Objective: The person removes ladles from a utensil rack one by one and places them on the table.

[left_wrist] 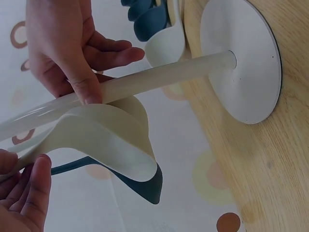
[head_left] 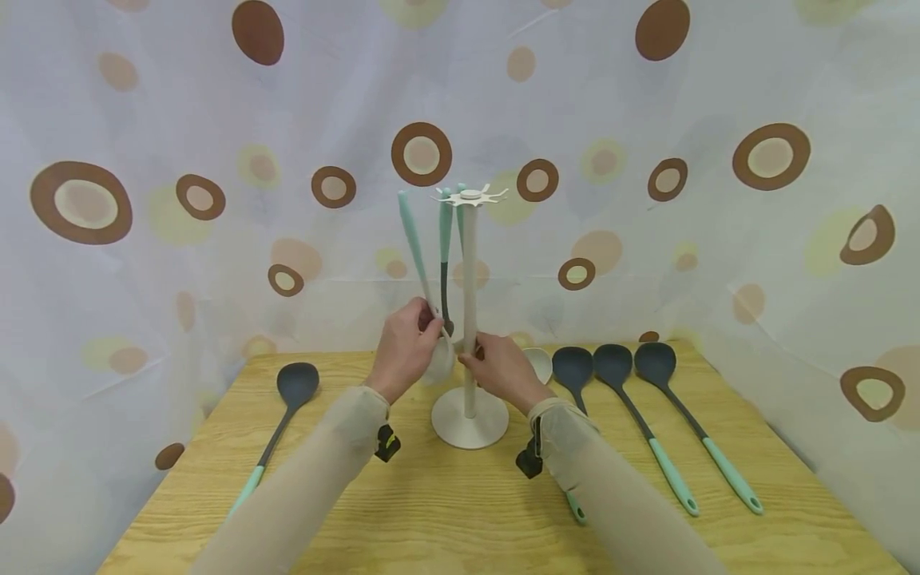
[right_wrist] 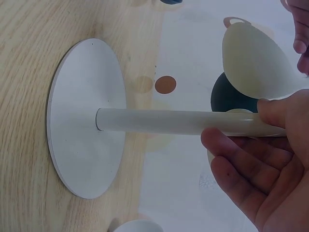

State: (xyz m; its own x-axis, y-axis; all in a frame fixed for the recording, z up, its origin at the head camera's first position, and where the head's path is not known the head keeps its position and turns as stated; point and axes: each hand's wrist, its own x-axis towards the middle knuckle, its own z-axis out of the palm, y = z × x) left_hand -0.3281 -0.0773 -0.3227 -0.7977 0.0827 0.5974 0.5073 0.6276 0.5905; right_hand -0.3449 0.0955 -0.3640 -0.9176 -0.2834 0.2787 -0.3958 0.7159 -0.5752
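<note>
My left hand [head_left: 404, 350] pinches the neck of a white ladle [left_wrist: 104, 133], whose mint-green handle [head_left: 412, 231] points up beside the rack's hooked top [head_left: 470, 196]. Whether the handle is on a hook, I cannot tell. With thumb and fingers my right hand [right_wrist: 275, 164] holds the rack's white pole [right_wrist: 159, 121] low down, above its round base [right_wrist: 87, 145]. Behind the pole hang a dark ladle [left_wrist: 150, 189] and another mint-handled utensil, its lower part mostly hidden. The white bowl overlaps the dark one in both wrist views.
Right of the rack lie several dark ladles [head_left: 613, 366] with mint handles, plus a white one [head_left: 539, 365] partly behind my right hand. A single dark ladle [head_left: 298, 385] lies at the left of the wooden table [head_left: 402, 511]. A patterned curtain [head_left: 460, 80] closes off the back and sides.
</note>
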